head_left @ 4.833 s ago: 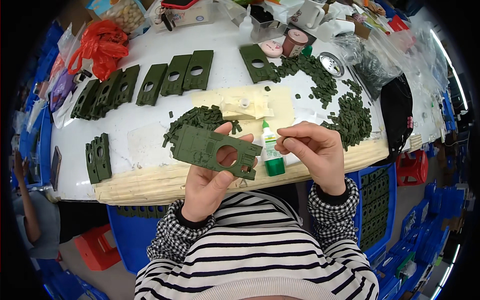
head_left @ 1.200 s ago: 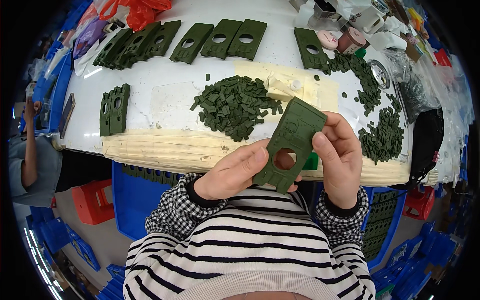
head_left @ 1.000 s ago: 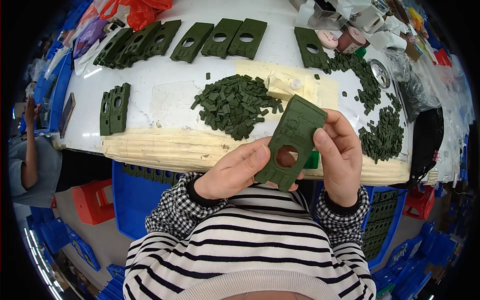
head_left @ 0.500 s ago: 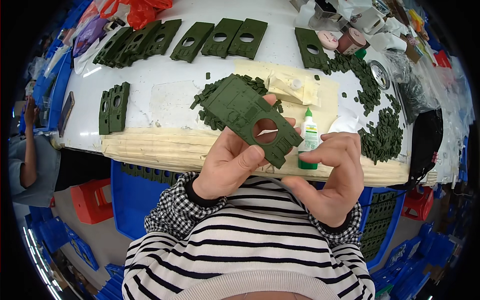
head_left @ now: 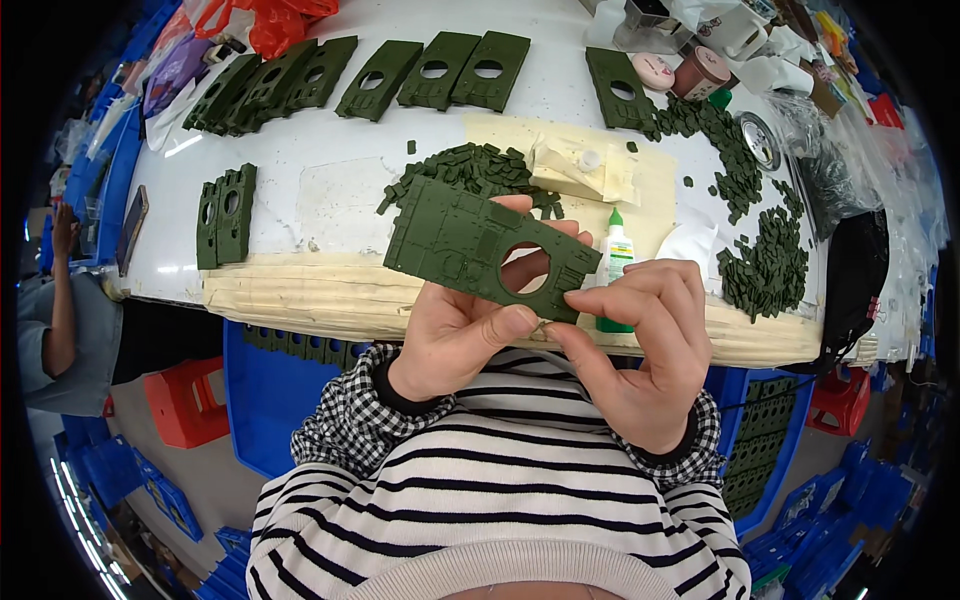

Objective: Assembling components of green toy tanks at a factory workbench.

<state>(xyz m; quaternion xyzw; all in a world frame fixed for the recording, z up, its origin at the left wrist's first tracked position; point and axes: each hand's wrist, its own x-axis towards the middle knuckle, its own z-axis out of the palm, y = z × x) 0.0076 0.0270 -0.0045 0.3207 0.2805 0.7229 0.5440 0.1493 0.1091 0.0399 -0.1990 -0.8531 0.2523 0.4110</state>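
A dark green plastic model tank hull [head_left: 450,240] with a round hole is held over the table's near edge, tilted. My left hand [head_left: 460,335] is closed round its near side, thumb on the edge and fingertips showing past the far side. At the hull's right end, my right hand [head_left: 650,350] is closed on the near corner: the index fingertip rests on the hull and the thumb tip is just under its edge. Whether a tiny part sits between those fingertips is hidden. Behind the hull lies a heap of small green pieces [head_left: 470,168]. A green-capped glue bottle [head_left: 617,250] stands just beyond my right hand.
More green hulls [head_left: 432,72] line the table's back, with two others [head_left: 228,215] at left. Loose green pieces [head_left: 765,265] cover the right side. A taped block [head_left: 585,168] sits mid-table. Blue bins [head_left: 265,410] and red stools [head_left: 185,405] stand below; another person [head_left: 65,320] is at left.
The hull has turned counterclockwise to lie more level, its far-left end lower. My right hand has moved left and closed in on the hull's right corner; its thumb and index finger were apart before.
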